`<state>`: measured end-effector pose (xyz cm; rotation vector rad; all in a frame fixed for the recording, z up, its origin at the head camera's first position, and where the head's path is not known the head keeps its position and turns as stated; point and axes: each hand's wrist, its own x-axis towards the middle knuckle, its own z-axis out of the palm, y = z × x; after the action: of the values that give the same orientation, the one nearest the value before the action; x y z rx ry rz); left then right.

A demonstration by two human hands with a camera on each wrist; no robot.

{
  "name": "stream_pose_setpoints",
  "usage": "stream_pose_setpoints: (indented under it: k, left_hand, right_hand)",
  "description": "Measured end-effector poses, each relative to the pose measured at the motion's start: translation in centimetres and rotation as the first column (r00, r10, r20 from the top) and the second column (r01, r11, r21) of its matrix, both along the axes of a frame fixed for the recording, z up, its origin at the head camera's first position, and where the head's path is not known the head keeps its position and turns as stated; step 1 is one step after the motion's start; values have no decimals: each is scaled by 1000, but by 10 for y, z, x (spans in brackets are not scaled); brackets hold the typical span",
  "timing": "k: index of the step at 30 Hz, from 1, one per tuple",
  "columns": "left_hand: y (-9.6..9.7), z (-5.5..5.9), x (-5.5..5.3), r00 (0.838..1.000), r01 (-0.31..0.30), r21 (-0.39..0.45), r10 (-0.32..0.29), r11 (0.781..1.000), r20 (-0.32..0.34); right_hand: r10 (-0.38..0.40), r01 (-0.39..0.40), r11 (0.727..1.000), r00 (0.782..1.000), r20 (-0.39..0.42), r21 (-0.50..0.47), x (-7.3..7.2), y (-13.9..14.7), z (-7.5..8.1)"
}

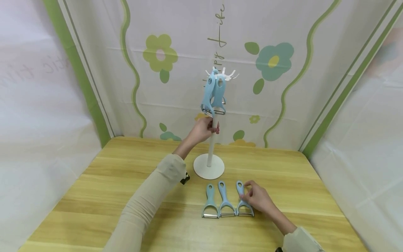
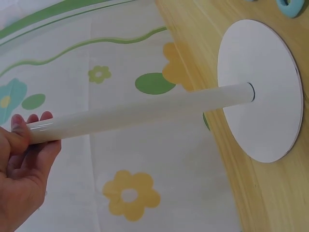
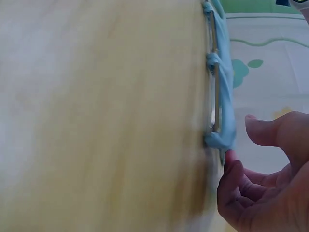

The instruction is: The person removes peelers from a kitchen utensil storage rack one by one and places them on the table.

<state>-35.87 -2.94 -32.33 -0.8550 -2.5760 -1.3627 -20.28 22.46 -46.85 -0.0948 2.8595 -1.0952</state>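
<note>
A white stand with a round base [image 1: 201, 169] and an upright pole [image 2: 145, 108] stands on the table. My left hand [image 1: 200, 131] grips the pole just under the blue peelers [image 1: 208, 92] hanging from its top hooks; some overlap, hiding their exact number. Before the base lie a greenish peeler [image 1: 210, 200], a middle blue peeler [image 1: 224, 197] and a right blue peeler [image 1: 240, 189], blades toward me. My right hand [image 1: 259, 197] is at the right peeler's handle, thumb and forefinger apart in the right wrist view [image 3: 270, 179]; contact is unclear there.
White hooks [image 1: 231, 75] spread from the stand's top, to the right of the hanging peelers. A wood-grain table [image 1: 104, 196] carries everything. Floral curtain [image 1: 189, 42] hangs close behind it, with white cloth walls [image 1: 371, 140] on both sides.
</note>
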Motion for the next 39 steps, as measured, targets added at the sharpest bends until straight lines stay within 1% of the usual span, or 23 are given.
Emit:
stream_pose_setpoints:
  k: [5, 11, 13, 17, 25, 30, 35, 39]
  left_hand:
    - [-1, 0, 0, 1000, -8, 12, 8, 1000, -12]
    - [-6, -2, 1, 999, -31, 28, 32, 999, -18]
    - [-7, -3, 1, 999, -32, 32, 33, 999, -21]
    - [-6, -4, 0, 998, -38, 25, 39, 999, -54]
    - [-3, -5, 0, 988, -98, 25, 101, 995, -115]
    - [-1, -7, 0, 979, -143, 26, 146, 989, -144]
    - [1, -8, -1, 978, -158, 58, 164, 986, -132]
    - [2, -9, -2, 975, -163, 89, 175, 983, -138]
  right_hand:
    - [7, -7, 1000, 1000, -20, -1, -4, 4, 10]
    - [52, -51, 999, 996, -72, 15, -11, 10, 24]
    - [55, -54, 998, 995, -82, 18, -13, 11, 28]
    - [51, -51, 999, 992, -113, 5, -16, 14, 39]
    - [52, -57, 998, 986, -159, -24, -23, 13, 62]
    - [68, -80, 996, 976, -209, -49, -32, 7, 83]
    - [58, -77, 995, 967, -247, -65, -40, -3, 108]
    - [55, -96, 986, 959, -279, -133, -47, -13, 128]
